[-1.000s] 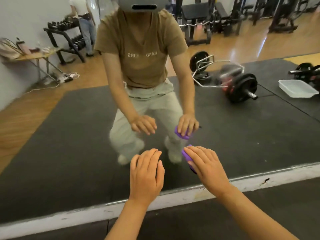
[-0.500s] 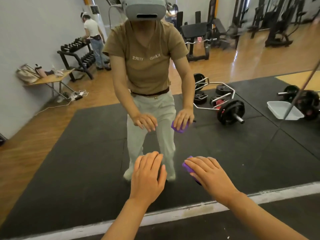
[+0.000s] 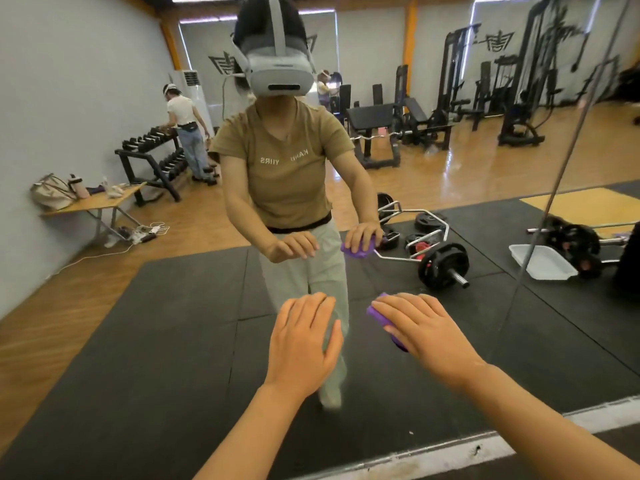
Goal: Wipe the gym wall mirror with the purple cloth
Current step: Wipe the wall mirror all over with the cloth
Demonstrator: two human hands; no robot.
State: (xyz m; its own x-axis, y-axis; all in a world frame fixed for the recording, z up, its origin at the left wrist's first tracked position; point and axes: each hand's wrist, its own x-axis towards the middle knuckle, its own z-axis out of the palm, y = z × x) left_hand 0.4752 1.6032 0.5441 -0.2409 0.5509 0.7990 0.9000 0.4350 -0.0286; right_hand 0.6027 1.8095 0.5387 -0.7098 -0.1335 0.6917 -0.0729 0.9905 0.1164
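The wall mirror (image 3: 166,306) fills the view and reflects me standing on black floor mats. My right hand (image 3: 426,330) holds the folded purple cloth (image 3: 379,315) under its palm and fingers, most of the cloth hidden by the hand. A clear gap separates the cloth from its reflection (image 3: 358,249), so it is off the glass. My left hand (image 3: 301,341) hovers beside it, fingers straight and together, holding nothing.
A white strip (image 3: 450,452) marks the mirror's bottom edge at the floor. A vertical seam (image 3: 568,161) splits the glass at the right. Reflected behind me are a loaded barbell (image 3: 443,265), a white tray (image 3: 540,263), a dumbbell rack (image 3: 152,157), a person (image 3: 187,133) and a side table (image 3: 97,202).
My view has risen from a crouch to standing, and both hands have lifted higher in front of the mirror. The right hand keeps its hold on the cloth.
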